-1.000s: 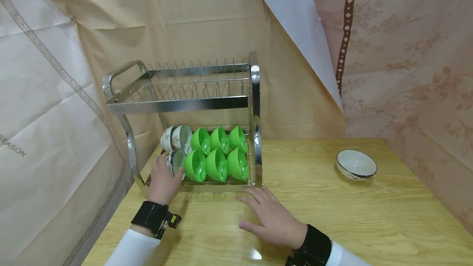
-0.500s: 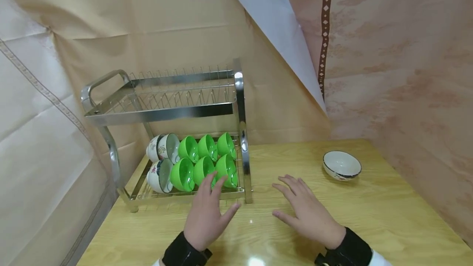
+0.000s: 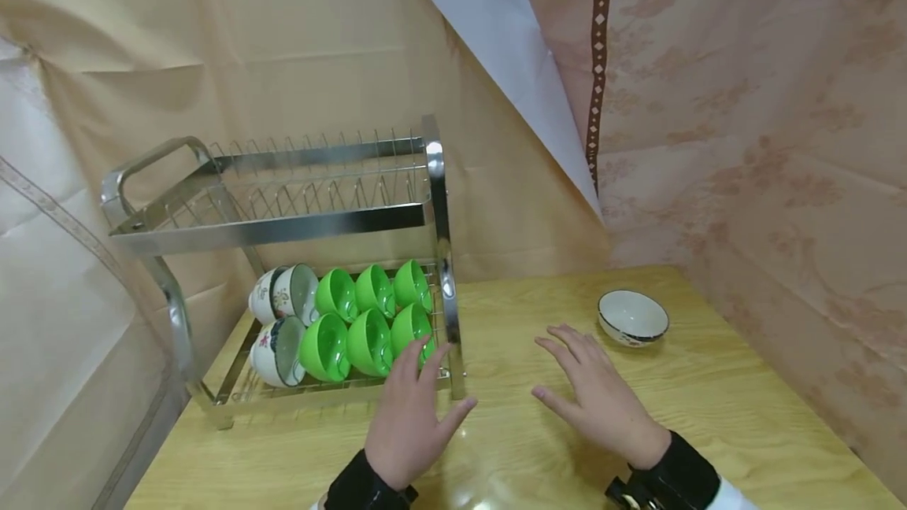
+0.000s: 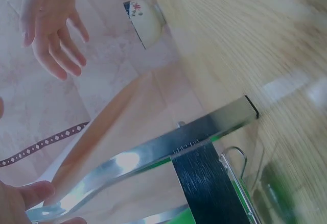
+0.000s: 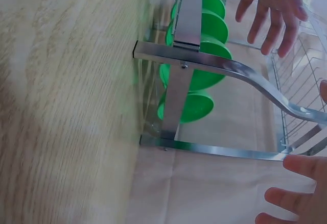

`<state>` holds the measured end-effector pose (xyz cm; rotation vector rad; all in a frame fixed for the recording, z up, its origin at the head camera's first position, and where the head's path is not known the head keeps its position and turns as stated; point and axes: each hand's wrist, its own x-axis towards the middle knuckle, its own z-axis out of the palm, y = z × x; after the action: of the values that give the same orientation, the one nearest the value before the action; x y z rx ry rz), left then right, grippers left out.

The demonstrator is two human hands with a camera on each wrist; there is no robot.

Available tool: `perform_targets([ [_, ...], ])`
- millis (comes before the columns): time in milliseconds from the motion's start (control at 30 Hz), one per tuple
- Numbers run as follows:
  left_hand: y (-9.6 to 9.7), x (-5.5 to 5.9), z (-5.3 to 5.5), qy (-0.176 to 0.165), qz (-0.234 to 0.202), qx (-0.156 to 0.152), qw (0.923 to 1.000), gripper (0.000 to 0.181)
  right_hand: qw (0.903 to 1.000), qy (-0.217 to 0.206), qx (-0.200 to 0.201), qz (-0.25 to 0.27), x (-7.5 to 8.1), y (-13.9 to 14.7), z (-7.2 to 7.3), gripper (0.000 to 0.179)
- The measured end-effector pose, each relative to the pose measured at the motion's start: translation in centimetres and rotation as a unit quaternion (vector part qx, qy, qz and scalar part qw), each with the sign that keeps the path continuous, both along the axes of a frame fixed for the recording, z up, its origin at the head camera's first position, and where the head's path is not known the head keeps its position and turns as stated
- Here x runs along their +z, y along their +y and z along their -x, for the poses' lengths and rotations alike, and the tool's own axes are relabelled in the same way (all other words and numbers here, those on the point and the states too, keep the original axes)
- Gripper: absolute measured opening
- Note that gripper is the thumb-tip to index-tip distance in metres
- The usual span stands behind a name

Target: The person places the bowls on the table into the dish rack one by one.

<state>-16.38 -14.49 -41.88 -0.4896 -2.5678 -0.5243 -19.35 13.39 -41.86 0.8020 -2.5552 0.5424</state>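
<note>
Both hands hold nothing, fingers spread. My left hand [image 3: 411,423] hovers before the right front of a two-tier metal dish rack [image 3: 283,233]; its fingertips overlap a green bowl [image 3: 409,327] in the head view. Farther right, my right hand [image 3: 598,396] is over the table, nearest to a white bowl [image 3: 633,317] with a dark rim, standing upright. On the rack's lower tier, several green bowls [image 3: 326,349] lean on their sides in two rows. At their left end lean white flowered bowls, one in front [image 3: 265,354] and two behind [image 3: 294,291].
The rack's upper tier has wire dividers [image 3: 319,191] and bent side handles [image 3: 152,160]. The wooden table [image 3: 510,463] meets beige cloth [image 3: 319,46] behind and patterned pink cloth [image 3: 765,140] at the right.
My left hand has left the front flowered bowl and come right, toward me. My right hand has moved away from the rack toward the white bowl. The head view has swung right.
</note>
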Motion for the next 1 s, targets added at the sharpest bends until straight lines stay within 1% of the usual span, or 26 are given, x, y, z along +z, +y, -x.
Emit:
perform_targets([
  [133,-0.4,0.1,-0.1,0.011,-0.001,0.002,0.9999,0.076,0.9999,0.006,-0.007,-0.007,-0.2,-0.3,0.2,0.065],
  [233,-0.5,0.2,0.0,0.005,0.005,0.001,1.0000,0.077,0.9997,-0.006,-0.023,-0.007,-0.3,0.1,0.5,0.065],
  [300,-0.5,0.1,0.0,-0.002,0.007,0.001,1.0000,0.078,0.9992,-0.019,-0.036,-0.007,-0.4,0.7,1.0,0.065],
  [433,-0.5,0.1,0.2,-0.009,0.005,0.001,0.9999,0.077,0.9971,-0.036,-0.066,0.005,-0.8,3.1,2.9,0.060],
  [567,-0.6,0.3,0.3,-0.009,-0.005,0.001,0.9999,0.076,0.9942,-0.009,-0.105,0.022,-1.1,6.3,5.0,0.054],
  [667,-0.7,0.5,0.2,-0.013,-0.012,0.003,0.9998,0.075,0.9909,0.013,-0.132,0.024,-1.4,8.3,6.2,0.050],
  [800,-0.8,0.5,0.2,-0.019,-0.012,0.007,0.9997,0.075,0.9883,0.009,-0.152,0.004,-2.2,10.2,7.0,0.046],
  [1000,-0.7,0.3,0.3,-0.021,-0.011,0.008,0.9997,0.075,0.9881,0.001,-0.147,-0.045,-3.3,11.5,7.6,0.033],
])
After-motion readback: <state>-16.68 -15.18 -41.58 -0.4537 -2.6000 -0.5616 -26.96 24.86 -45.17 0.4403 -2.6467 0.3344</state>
